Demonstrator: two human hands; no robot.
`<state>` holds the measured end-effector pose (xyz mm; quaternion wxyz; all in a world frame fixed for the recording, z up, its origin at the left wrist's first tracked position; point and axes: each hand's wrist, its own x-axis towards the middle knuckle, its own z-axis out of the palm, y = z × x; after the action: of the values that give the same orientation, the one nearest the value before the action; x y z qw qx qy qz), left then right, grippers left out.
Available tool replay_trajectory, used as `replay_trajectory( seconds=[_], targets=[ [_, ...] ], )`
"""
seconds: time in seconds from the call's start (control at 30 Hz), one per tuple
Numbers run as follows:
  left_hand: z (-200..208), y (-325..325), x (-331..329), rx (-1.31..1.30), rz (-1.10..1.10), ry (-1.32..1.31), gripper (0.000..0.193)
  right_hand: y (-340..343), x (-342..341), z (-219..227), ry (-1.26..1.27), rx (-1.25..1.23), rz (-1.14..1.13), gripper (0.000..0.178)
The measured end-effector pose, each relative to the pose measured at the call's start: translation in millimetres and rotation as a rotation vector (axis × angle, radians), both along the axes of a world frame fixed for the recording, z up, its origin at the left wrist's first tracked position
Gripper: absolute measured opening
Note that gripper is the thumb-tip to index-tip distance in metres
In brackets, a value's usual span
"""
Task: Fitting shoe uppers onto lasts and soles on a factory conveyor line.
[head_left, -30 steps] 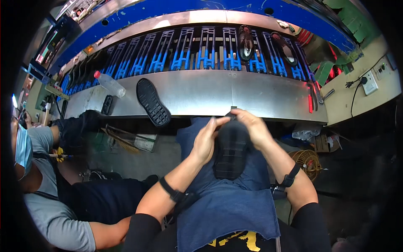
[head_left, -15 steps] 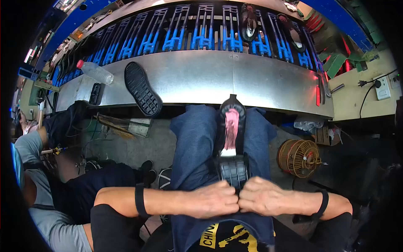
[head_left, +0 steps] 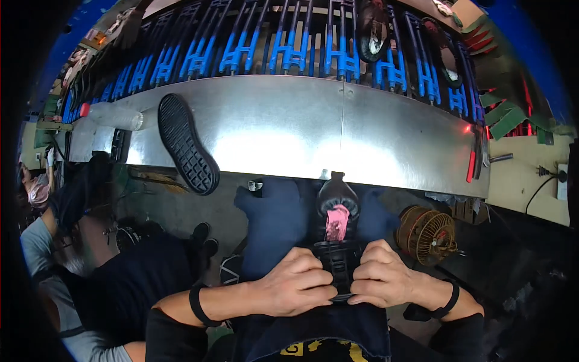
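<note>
Between my thighs lies a black shoe upper (head_left: 338,196), its heel end pointing toward the bench and a pink strip (head_left: 336,224) showing along its underside. A black treaded sole (head_left: 336,268) lies over the near part of the upper, curled at the sides. My left hand (head_left: 297,282) is closed on the sole's left edge, fingers bent. On the opposite edge my right hand (head_left: 384,276) is closed in the same way. The fingertips and the toe end of the upper are partly hidden. Another loose black sole (head_left: 188,146) rests tread up on the metal bench.
The metal bench (head_left: 271,120) crosses ahead, backed by a rack of blue forked holders (head_left: 241,54). Two shoes (head_left: 373,36) sit on it. A clear bottle (head_left: 114,116) lies at left. A round wicker cage (head_left: 426,235) stands at right. A co-worker's dark-clothed legs (head_left: 139,271) are close at left.
My hands have moved apart, from knuckles together at the sole's near end to its two sides. Less of the pink strip shows beyond the sole. The view has shifted slightly.
</note>
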<state>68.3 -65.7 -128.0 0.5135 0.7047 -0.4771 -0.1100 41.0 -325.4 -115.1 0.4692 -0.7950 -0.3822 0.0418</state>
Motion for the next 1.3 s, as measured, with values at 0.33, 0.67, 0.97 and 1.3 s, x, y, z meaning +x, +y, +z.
replay_trajectory(
  seconds=[0.33,0.67,0.97,1.3],
  targets=[
    [-9,-21,77,-0.031,0.221,0.668,0.036,7,61,0,0.481,-0.057,-0.422,0.042],
    [-18,-33,107,0.169,0.199,0.338,0.035,5,56,-30,0.631,0.092,-0.685,0.059],
    [9,-11,24,-0.132,0.12,0.645,0.081,41,-17,-11,0.559,0.544,-0.298,0.058],
    [119,1,13,-0.442,-0.203,-0.217,0.074,72,-20,73,-0.242,0.949,-0.27,0.062]
  ],
)
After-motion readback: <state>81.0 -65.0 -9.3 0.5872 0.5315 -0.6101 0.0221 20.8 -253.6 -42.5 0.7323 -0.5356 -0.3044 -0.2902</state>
